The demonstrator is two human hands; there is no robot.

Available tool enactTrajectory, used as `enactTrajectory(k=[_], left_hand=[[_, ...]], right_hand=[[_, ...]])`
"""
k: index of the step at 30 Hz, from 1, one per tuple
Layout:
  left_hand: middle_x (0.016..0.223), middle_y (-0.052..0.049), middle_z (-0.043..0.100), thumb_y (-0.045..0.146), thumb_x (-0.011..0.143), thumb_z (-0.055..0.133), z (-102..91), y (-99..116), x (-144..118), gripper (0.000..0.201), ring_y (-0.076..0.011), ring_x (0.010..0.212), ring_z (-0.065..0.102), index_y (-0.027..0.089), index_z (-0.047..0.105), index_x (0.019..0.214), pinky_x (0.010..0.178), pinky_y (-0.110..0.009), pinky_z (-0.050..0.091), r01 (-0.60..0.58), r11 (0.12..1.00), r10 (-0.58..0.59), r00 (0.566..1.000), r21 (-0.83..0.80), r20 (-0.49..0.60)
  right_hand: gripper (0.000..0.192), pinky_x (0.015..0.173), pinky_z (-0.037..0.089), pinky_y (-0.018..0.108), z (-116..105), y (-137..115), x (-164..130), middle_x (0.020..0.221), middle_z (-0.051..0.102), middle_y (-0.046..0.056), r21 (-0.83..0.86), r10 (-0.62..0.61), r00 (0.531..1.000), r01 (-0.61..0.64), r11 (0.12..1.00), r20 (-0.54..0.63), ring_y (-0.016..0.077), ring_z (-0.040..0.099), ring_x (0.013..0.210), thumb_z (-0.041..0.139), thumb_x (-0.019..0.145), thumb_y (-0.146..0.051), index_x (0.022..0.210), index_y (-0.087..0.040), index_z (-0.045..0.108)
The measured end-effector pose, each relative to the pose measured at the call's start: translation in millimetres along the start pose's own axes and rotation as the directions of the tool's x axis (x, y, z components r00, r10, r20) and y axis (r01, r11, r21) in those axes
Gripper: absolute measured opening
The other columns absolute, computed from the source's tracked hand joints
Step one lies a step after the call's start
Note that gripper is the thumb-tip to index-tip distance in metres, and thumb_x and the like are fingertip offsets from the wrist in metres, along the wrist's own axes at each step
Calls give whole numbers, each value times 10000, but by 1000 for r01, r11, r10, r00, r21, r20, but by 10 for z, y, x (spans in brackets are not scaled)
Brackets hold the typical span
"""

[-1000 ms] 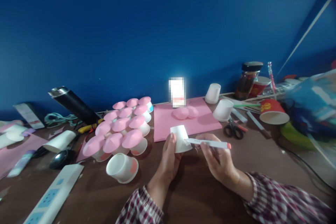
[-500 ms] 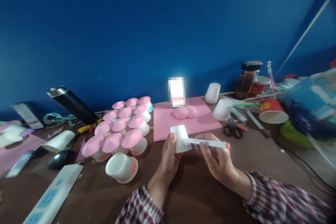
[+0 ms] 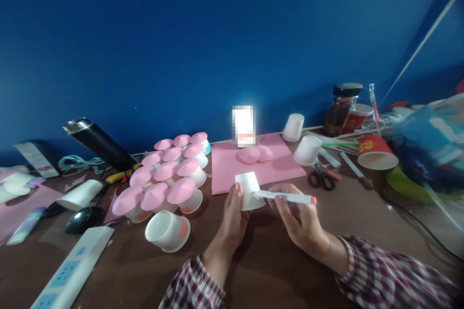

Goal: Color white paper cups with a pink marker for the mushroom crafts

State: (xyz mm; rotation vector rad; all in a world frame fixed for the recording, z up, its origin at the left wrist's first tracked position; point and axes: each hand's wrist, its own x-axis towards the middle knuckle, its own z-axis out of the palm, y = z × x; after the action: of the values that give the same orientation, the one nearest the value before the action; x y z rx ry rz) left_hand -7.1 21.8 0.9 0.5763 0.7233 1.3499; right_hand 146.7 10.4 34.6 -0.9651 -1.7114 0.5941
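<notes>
My left hand (image 3: pixel 232 219) grips a small white paper cup (image 3: pixel 248 190), held upside down just above the brown table. My right hand (image 3: pixel 299 217) holds a white marker (image 3: pixel 286 197) with a pink end, its tip touching the cup's side. Left of my hands lies a white cup with a pink patch (image 3: pixel 167 231) on its side. Behind it stands a cluster of several cups topped with pink paper cones (image 3: pixel 167 174). A pink paper sheet (image 3: pixel 253 166) with two pink discs lies beyond the held cup.
Black scissors (image 3: pixel 321 177), two upturned white cups (image 3: pixel 306 150), a red cup (image 3: pixel 375 152) and a dark jar (image 3: pixel 340 108) are at the right. A white power strip (image 3: pixel 68 273), a black flask (image 3: pixel 99 142) and a computer mouse (image 3: pixel 81 216) are at the left. A blue wall backs the table.
Nothing has visibly changed apart from a slight shift of the view; both hands keep the cup and marker in place.
</notes>
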Motion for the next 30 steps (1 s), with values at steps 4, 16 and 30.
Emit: enactTrajectory(k=[4,16,30], left_hand=[[897,-63,661,475,884,593,7,5,6,359,-159,801,597,135,656,976,751,-297,477,-2,1000,2,1000,3,-16],[770,-16,609,485,855,629,35,18,6,344,-120,689,547,144,629,896,667,-263,451,23,1000,-23,997,-1,-77],[837,-48,650,504,862,610,23,14,-1,383,-149,751,593,140,653,973,729,-289,474,31,999,-32,999,-25,-37]], right_hand=[[218,522,492,259,15,42,-28,665,603,23,-5,1,1000,-1,1000,0,154,548,523,472,987,-306,908,-198,643],[171,526,421,258,31,61,-60,646,546,-11,-27,6,1000,-6,1000,24,131,504,522,448,975,-222,897,-188,596],[171,633,518,286,46,106,-92,789,645,52,64,22,999,-20,998,-42,187,629,684,452,993,-257,968,-199,611]])
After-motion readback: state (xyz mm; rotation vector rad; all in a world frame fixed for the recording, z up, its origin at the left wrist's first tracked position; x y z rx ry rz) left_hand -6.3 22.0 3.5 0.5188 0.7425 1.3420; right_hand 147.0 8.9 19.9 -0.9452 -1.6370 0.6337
